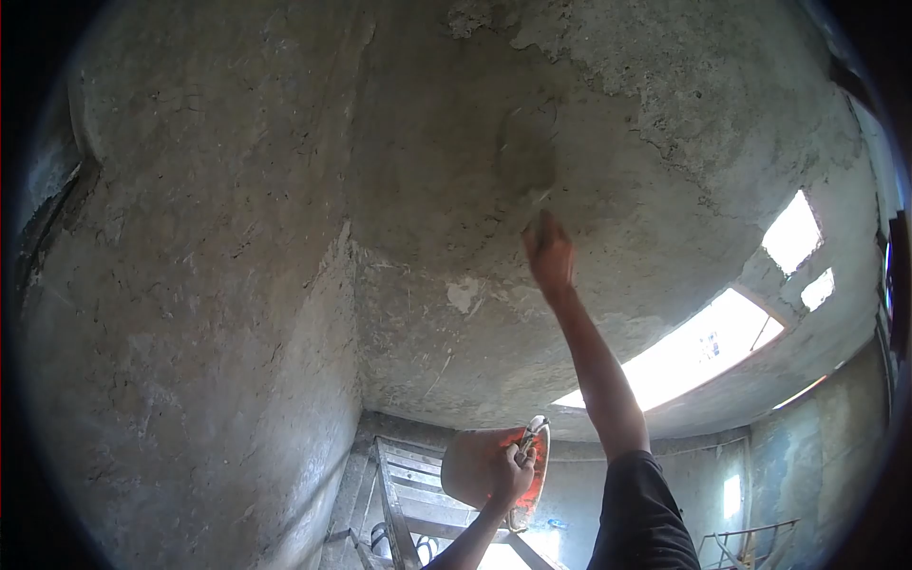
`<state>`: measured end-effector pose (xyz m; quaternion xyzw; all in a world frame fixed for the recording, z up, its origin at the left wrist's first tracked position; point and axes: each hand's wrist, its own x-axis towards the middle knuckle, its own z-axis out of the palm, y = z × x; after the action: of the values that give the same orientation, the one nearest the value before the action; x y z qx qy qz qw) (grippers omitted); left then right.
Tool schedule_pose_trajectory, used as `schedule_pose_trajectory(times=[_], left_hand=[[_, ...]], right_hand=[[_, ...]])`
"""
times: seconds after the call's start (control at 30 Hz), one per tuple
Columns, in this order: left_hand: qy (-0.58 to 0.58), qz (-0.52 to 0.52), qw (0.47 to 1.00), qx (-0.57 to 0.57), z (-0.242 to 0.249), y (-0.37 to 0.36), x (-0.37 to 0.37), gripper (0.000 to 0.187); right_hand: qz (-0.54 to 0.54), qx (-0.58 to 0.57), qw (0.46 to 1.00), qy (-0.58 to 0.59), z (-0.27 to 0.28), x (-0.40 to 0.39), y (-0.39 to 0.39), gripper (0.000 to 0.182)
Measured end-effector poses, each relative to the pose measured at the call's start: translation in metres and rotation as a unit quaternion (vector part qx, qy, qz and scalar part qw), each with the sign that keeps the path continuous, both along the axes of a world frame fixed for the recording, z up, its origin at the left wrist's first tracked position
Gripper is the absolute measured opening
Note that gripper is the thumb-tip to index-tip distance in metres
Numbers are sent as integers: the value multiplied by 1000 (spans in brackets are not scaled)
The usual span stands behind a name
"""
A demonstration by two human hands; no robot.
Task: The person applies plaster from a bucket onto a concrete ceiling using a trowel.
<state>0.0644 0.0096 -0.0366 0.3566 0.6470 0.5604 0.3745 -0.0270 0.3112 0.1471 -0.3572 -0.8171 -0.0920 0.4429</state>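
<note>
My right hand [549,255] is raised against the rough grey wall [446,180], with its fingers closed. It grips a trowel [543,199], whose thin edge catches light; motion blurs the tool and hides most of its shape. Just above it, a darker, damp-looking patch [527,152] shows on the plaster. Lower down, my left hand [513,472] is closed on the rim of a tilted bucket [465,467]. Orange-red shows on the bucket's mouth side, and a pale-tipped piece sticks up by my fingers. The bucket's contents are hidden from me.
A ladder-like frame [388,494] stands below left of the bucket, with a pair of sandals [425,547] near it. Bright openings [703,347] cut through the wall at right. A metal railing [750,537] is at the lower right. Another wall [237,285] rises at left.
</note>
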Motion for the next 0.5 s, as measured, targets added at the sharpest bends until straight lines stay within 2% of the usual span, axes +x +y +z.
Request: schedule_pose_trajectory(times=[0.07, 0.13, 0.17, 0.23, 0.27, 0.33, 0.37, 0.43, 0.5], left_hand=[[1, -1, 1000, -4, 0, -2, 2, 35], [18, 9, 1000, 18, 0, 0, 1, 36], [17, 11, 1000, 19, 1, 2, 1, 36], [3, -8, 1000, -6, 6, -1, -2, 36], [3, -8, 1000, -8, 4, -1, -2, 36], [19, -6, 1000, -10, -4, 1, 2, 36], [20, -5, 1000, -10, -5, 2, 2, 36], [29, 5, 1000, 9, -6, 2, 3, 36], [30, 17, 999, 17, 0, 1, 3, 36]], right_hand=[[36, 0, 999, -28, -24, 11, -17, 39], [103, -79, 990, -58, -31, 13, -34, 38], [105, -78, 990, -60, -27, 14, -33, 38], [61, -120, 990, 32, -5, 13, -43, 36], [60, -121, 990, 33, 8, 9, -45, 36], [-1, -91, 986, 139, 35, -4, -37, 34], [0, -90, 986, 140, 38, -12, -26, 34], [3, 51, 989, 141, 35, -25, -2, 29], [33, 46, 991, 117, 17, -46, 10, 30]])
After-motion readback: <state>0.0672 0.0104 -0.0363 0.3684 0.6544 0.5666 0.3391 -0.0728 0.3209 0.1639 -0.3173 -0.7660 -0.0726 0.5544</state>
